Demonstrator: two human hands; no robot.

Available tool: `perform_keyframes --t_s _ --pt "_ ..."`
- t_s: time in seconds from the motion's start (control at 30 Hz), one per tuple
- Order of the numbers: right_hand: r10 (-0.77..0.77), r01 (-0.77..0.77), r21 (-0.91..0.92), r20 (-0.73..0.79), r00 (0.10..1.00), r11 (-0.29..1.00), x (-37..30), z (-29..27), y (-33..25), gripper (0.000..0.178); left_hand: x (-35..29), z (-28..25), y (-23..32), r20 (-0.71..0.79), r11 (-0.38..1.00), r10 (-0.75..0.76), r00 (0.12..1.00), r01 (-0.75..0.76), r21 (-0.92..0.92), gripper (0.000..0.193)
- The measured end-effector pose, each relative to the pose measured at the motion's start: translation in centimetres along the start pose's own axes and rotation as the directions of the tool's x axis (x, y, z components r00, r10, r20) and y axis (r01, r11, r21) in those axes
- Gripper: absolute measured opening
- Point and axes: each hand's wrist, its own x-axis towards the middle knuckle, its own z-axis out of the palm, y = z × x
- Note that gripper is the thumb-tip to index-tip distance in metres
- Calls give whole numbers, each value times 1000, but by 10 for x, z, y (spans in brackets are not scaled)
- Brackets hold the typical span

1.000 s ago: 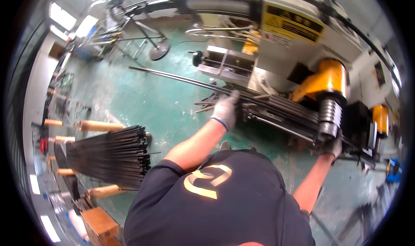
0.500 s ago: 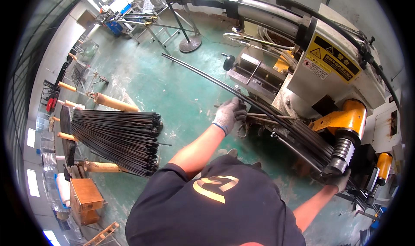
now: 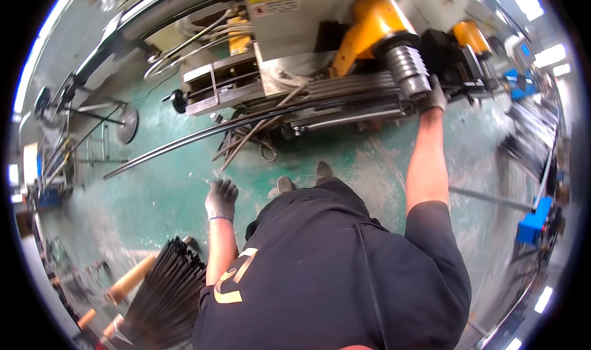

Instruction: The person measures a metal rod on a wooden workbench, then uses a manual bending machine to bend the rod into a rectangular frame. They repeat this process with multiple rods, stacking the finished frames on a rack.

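My left hand [image 3: 221,199], in a pale work glove, hangs over the green floor with its fingers loosely bent and apart; it holds nothing. My right hand [image 3: 433,99], also gloved, is at the end of a ribbed metal cylinder [image 3: 406,70] on the machine's yellow arm [image 3: 372,27]. A finger points up beside the cylinder; the others are hidden or blurred, so its grip does not show. Below the cylinder lies a bundle of dark thin rods [image 3: 351,90] on the machine. Some long rods [image 3: 184,142] stick out from it far to the left.
Another stack of black rods [image 3: 163,294] rests on cardboard tubes [image 3: 132,279] at lower left. Loose bars [image 3: 249,134] jut from under the machine. A round stand base [image 3: 127,125] is at far left. Blue equipment [image 3: 534,221] stands at right.
My view has turned to the right. My left hand has come away from the long rods and drawn back toward me. My right hand stays by the ribbed cylinder.
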Motion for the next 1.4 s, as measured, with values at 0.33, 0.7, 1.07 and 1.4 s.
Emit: perform_keyframes --t_s 0.33,0.7,1.07,1.4 --pt "-20 -173 -711 -254 967 681 -118 -98 85 68 -18 5 -35 -302 873 112 947 51 484 13" --pt "258 -417 -828 -340 905 374 -46 -193 93 44 80 40 -134 125 844 -36 991 -37 535 12" --pt "491 -303 -917 -144 859 260 10 -189 56 41 28 171 -311 330 -115 154 931 -314 942 17" --pt "260 -101 -989 -127 957 -112 -48 -308 56 45 21 156 -282 41 417 211 977 -128 900 24"
